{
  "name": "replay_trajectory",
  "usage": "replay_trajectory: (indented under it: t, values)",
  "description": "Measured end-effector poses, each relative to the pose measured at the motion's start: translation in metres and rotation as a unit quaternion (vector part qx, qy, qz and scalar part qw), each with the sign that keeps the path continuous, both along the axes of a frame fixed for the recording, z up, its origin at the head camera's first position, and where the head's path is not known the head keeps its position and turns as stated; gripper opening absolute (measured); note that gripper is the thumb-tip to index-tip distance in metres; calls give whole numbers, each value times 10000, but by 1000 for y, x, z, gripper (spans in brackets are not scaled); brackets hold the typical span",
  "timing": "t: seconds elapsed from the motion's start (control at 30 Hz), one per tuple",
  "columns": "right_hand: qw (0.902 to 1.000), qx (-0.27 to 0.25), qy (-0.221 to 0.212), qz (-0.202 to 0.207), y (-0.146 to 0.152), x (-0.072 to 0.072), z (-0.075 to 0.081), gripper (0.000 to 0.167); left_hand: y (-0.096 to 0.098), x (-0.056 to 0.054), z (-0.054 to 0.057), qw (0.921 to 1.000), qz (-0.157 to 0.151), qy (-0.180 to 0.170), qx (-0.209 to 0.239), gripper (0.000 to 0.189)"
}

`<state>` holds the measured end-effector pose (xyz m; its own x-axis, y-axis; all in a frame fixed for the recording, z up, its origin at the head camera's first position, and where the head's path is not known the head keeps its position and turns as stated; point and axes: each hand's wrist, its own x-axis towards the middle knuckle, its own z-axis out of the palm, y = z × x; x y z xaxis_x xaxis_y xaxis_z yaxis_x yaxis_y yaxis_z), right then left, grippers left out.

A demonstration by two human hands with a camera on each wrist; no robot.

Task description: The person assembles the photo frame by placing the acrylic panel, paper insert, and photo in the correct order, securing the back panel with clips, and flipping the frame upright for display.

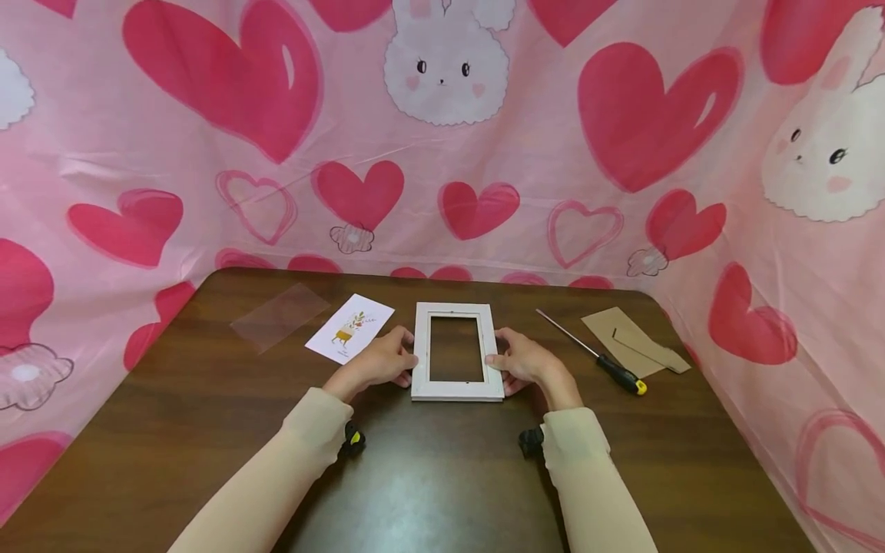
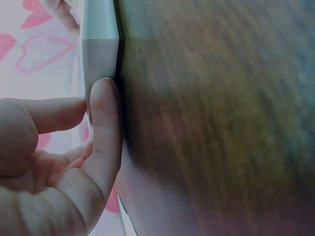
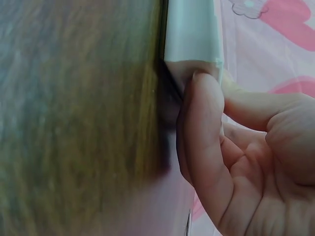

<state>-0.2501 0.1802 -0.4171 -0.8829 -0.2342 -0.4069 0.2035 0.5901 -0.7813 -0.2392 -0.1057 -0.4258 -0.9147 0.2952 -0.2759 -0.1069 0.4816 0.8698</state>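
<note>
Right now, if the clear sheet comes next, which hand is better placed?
Left hand, probably: the clear sheet lies nearer it, past the printed card; the right hand holds the opposite edge of the white frame.

The left arm (image 1: 256,472) extends from the lower left of the frame, the right arm (image 1: 588,476) from the lower right. Near the centre, the left hand (image 1: 376,359) and right hand (image 1: 531,361) face each other, about level, both pinching inward.
</note>
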Motion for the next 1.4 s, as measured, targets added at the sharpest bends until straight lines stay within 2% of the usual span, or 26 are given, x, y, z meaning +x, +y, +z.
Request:
replay_trajectory:
  t: [0.1, 0.23, 0.3, 0.4, 0.5, 0.63, 0.73, 0.87, 0.93, 1.03, 1.17, 1.4]
  values:
    - [10000, 2, -14, -51, 2, 0, 2, 67, 1, 0, 1, 9999, -25, 58, -89, 37]
    - [9999, 94, -4, -78, 3, 1, 3, 67, -2, -3, 3, 9994, -229, 223, -161, 38]
    - [9999, 93, -15, -89, 4, 0, 3, 67, -9, -7, 3, 9980, -290, 462, -309, 37]
    - [10000, 25, -46, -72, 4, 0, 2, 67, -24, -15, 6, 9932, -176, 980, -602, 34]
    - [10000, 5, -64, -72, 3, -1, 1, 67, -46, -24, 11, 9769, 108, 1717, -1270, 34]
    - [10000, -10, -31, -67, 3, -1, 0, 67, -85, -37, 23, 9490, 564, 2289, -2094, 36]
    - [10000, -73, 0, -46, 2, -1, -1, 67, -116, -45, 28, 9446, 794, 2238, -2267, 41]
    - [10000, -68, 14, -30, 3, 0, -1, 65, -153, -49, 28, 9501, 947, 1844, -2333, 57]
    - [10000, -53, 8, -54, 4, 1, -1, 65, -168, -50, 26, 9499, 966, 1729, -2419, 64]
    - [10000, -56, 13, -69, 4, 2, -1, 65, -187, -49, 24, 9429, 946, 1711, -2695, 71]
    - [9999, -96, 9, -37, 3, 2, -1, 65, -207, -45, 22, 9345, 893, 1621, -3041, 79]
    - [10000, -24, -10, -56, 2, 0, 0, 68, -223, -39, 19, 9292, 767, 1196, -3411, 89]
